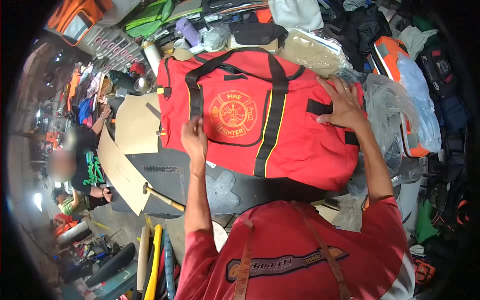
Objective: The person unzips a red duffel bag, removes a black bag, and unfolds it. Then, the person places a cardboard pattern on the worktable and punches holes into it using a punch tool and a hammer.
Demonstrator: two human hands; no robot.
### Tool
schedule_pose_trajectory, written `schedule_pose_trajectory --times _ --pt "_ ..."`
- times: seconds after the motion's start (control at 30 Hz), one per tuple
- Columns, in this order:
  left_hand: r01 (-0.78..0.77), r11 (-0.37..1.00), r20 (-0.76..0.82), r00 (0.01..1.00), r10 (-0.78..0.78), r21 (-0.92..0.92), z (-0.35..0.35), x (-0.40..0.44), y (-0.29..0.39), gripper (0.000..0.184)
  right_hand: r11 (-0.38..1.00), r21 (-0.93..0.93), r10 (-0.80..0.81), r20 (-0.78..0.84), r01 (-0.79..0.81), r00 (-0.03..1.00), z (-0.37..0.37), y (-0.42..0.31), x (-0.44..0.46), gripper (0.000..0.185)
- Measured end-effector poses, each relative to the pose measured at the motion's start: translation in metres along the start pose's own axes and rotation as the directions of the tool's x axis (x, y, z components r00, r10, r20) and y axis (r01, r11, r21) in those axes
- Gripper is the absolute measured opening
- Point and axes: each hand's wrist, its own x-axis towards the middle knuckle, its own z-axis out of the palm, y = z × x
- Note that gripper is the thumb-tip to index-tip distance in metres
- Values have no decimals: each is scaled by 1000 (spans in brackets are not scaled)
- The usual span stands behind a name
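A large red duffel bag (310, 145) with a yellow "FIRE FIGHTER" emblem lies across the work table. Black webbing straps (267, 135) edged in yellow run over its front and form loops at the top. My left hand (194, 140) is closed, its fingertips curled at the left strap beside the emblem pocket; whether they pinch the strap or something small there is hidden. Spread over the bag's right end, my right hand (345, 105) rests with fingers apart near a short black tab (319, 107). A measuring tape (243, 262) hangs around my neck.
Brown pattern sheets (137, 125) and a hammer (165, 196) lie on the table at left, with a metal square (172, 170). Plastic-wrapped goods (395, 110) crowd the right. Two co-workers are at the left, one with a hand (106, 194) at the table edge. Rolled material (154, 260) stands below.
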Motion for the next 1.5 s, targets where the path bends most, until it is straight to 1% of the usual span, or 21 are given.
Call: schedule_pose_trajectory --times 0.07,0.1,0.13,0.2,0.27,0.4,0.6,0.67,0.73,0.8,0.83,0.87,0.93,0.97,1.0,1.1,1.17,1.3,1.37,1.47,1.5 --pt "-37 999 96 995 35 17 25 16 30 42 997 -71 25 -199 -39 980 9 18 0 97" --pt "-226 945 236 957 170 236 -39 46 16 50 989 141 28 -514 52 857 82 -22 7 58" --pt "-359 898 253 921 297 254 -16 73 45 59 982 164 1 -491 91 871 84 8 28 40" --pt "-403 893 454 845 281 198 19 107 108 78 958 179 -101 -519 223 849 57 44 37 18" --pt "-545 788 593 747 301 286 51 135 96 92 965 178 -108 -395 191 912 29 18 14 16" --pt "-653 709 774 583 245 268 69 161 86 85 965 112 -150 -498 235 854 26 4 -9 15" --pt "-598 753 557 738 382 275 51 132 73 37 961 250 -6 -406 117 914 41 44 14 24" --pt "-628 690 644 703 302 361 59 130 31 34 946 293 3 -443 141 897 39 44 21 27" --pt "-642 714 543 719 434 278 11 113 56 34 909 380 27 -467 173 884 35 44 26 27" --pt "-598 741 531 753 389 305 -35 117 67 32 918 382 82 -453 110 888 9 35 31 26" --pt "-670 701 393 729 560 245 -54 127 60 31 938 281 -6 -569 202 822 -2 34 43 27" --pt "-570 730 435 805 404 377 -75 143 69 34 933 35 -223 -723 358 654 -15 43 67 26" --pt "-595 666 349 804 482 450 -121 175 75 36 908 69 -225 -750 412 622 -67 25 94 22" --pt "-566 662 301 824 480 492 -141 187 81 36 889 -136 -357 -805 438 475 -85 37 120 24" --pt "-516 688 197 849 491 510 -155 202 77 39 908 -89 -281 -855 410 436 -141 -24 103 18" --pt "-421 761 -13 872 490 493 -207 180 90 36 801 -265 -416 -891 537 182 -216 -42 122 12" --pt "-416 777 -167 823 542 472 -227 129 80 32 807 -227 -437 -851 546 292 -212 -33 69 15" --pt "-446 881 12 893 450 161 -200 -83 63 21 833 -99 -519 -479 544 708 -124 21 -79 22" --pt "-195 968 328 935 135 160 -145 -181 69 21 838 56 -518 -229 543 824 -66 26 -127 27" --pt "-38 993 286 956 69 -113 -84 -224 73 30 925 337 -188 3 176 982 37 26 -167 30" --pt "26 961 352 933 75 -276 -62 -225 64 37 922 328 -193 -66 204 979 46 31 -174 33"
